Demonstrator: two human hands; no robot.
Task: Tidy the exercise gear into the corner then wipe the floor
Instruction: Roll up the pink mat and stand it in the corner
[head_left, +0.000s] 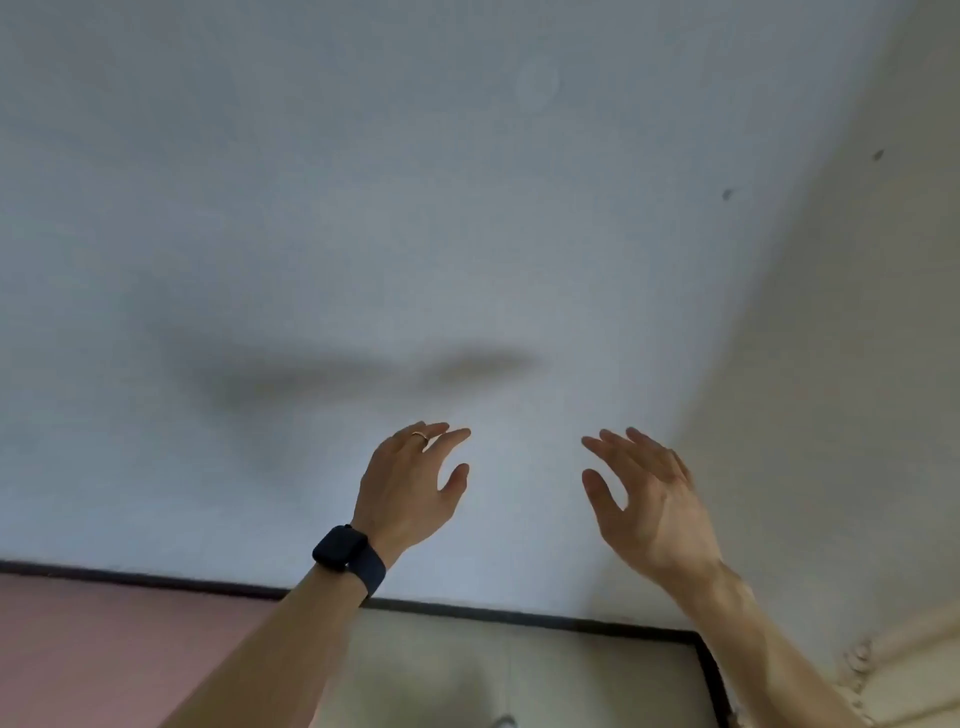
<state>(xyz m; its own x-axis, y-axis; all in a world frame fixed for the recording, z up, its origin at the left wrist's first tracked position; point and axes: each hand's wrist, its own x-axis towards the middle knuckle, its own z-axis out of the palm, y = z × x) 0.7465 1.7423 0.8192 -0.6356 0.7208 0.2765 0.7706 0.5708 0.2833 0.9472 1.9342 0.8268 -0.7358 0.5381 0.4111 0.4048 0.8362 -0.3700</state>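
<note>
My left hand (410, 483) is raised in front of a pale wall (363, 208), fingers apart and holding nothing; it wears a ring, and a dark watch (347, 558) sits on the wrist. My right hand (644, 493) is raised beside it, palm turned inward, fingers spread and empty. A gap of bare wall separates the two hands. No exercise gear and no cloth appear in the head view.
A room corner runs up the right side where a cream wall (831, 364) meets the pale one. A dark baseboard strip (493, 613) crosses the bottom, with a pinkish surface (104, 649) below at left and a pale floor (467, 670) below in the middle.
</note>
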